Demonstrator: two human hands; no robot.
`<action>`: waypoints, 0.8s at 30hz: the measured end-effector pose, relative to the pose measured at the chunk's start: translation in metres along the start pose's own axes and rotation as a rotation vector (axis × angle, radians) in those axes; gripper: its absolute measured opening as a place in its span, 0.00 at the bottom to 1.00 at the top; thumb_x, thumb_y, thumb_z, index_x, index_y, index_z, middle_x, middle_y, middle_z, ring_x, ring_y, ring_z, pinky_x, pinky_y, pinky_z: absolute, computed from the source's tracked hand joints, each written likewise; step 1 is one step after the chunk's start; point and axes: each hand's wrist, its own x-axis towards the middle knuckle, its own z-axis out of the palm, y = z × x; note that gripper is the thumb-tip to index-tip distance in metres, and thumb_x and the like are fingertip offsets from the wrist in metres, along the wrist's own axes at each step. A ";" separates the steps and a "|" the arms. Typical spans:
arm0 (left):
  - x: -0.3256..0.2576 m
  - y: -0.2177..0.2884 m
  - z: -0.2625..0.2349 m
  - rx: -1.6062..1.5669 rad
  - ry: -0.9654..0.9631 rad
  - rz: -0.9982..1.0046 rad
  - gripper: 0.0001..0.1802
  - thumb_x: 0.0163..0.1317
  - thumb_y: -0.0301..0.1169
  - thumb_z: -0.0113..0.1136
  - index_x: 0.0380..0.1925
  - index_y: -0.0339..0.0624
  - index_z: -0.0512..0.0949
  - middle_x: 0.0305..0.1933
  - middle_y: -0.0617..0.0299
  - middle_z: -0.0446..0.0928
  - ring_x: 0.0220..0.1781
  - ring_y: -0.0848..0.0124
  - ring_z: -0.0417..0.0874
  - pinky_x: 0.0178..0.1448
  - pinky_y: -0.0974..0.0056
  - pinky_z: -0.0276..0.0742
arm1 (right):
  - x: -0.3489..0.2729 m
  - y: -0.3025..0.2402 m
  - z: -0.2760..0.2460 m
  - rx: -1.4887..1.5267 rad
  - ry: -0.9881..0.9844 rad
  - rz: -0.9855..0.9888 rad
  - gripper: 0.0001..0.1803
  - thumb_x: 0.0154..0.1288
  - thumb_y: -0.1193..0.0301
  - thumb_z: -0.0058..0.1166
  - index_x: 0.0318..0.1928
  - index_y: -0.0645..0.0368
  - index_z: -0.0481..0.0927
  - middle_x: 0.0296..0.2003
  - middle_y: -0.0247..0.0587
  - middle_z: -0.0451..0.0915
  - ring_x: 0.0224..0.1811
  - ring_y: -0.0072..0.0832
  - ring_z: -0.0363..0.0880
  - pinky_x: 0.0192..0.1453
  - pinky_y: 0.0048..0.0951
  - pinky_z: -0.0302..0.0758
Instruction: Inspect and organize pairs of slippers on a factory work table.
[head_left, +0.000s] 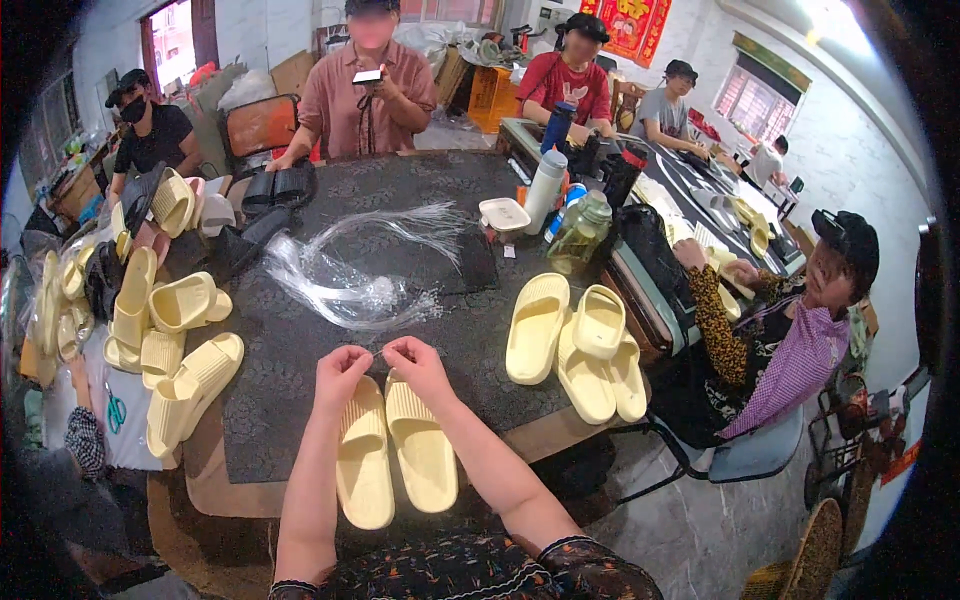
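Note:
Two pale yellow slippers lie side by side, soles up, at the near edge of the dark patterned table. My left hand and my right hand meet just above their far ends, fingers pinched together on a thin clear plastic tie stretched between them. A loose bundle of clear plastic ties lies on the table a little beyond my hands.
Several more yellow slippers are stacked right of my hands and piled at the left. Bottles and a jar stand at the back right. Other people sit around the table; a seated person is close on the right. Scissors lie left.

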 end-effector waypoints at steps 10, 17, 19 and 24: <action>-0.005 -0.016 -0.004 0.041 0.000 -0.032 0.05 0.57 0.28 0.64 0.29 0.38 0.81 0.29 0.72 0.77 0.32 0.84 0.74 0.37 0.76 0.69 | -0.011 0.007 0.002 -0.075 0.002 0.037 0.08 0.63 0.69 0.59 0.39 0.61 0.80 0.33 0.28 0.80 0.36 0.14 0.74 0.41 0.19 0.73; 0.001 0.005 0.000 -0.054 -0.035 -0.008 0.06 0.59 0.28 0.63 0.32 0.37 0.81 0.27 0.73 0.76 0.29 0.85 0.72 0.33 0.76 0.67 | -0.005 -0.022 0.002 -0.065 -0.044 0.022 0.08 0.63 0.69 0.59 0.36 0.62 0.80 0.30 0.27 0.79 0.32 0.12 0.73 0.36 0.19 0.70; 0.001 -0.001 0.002 -0.033 -0.019 -0.012 0.05 0.59 0.28 0.63 0.32 0.37 0.80 0.28 0.73 0.76 0.30 0.85 0.72 0.34 0.76 0.67 | 0.001 -0.007 -0.002 -0.132 -0.033 -0.057 0.08 0.62 0.69 0.60 0.35 0.61 0.80 0.29 0.27 0.79 0.31 0.12 0.73 0.36 0.19 0.71; -0.002 0.007 0.000 0.011 -0.027 -0.054 0.04 0.59 0.27 0.62 0.31 0.38 0.80 0.27 0.74 0.76 0.29 0.85 0.71 0.33 0.77 0.67 | 0.000 -0.009 0.000 -0.049 -0.003 0.035 0.07 0.62 0.70 0.60 0.36 0.61 0.81 0.30 0.27 0.79 0.32 0.12 0.73 0.38 0.18 0.71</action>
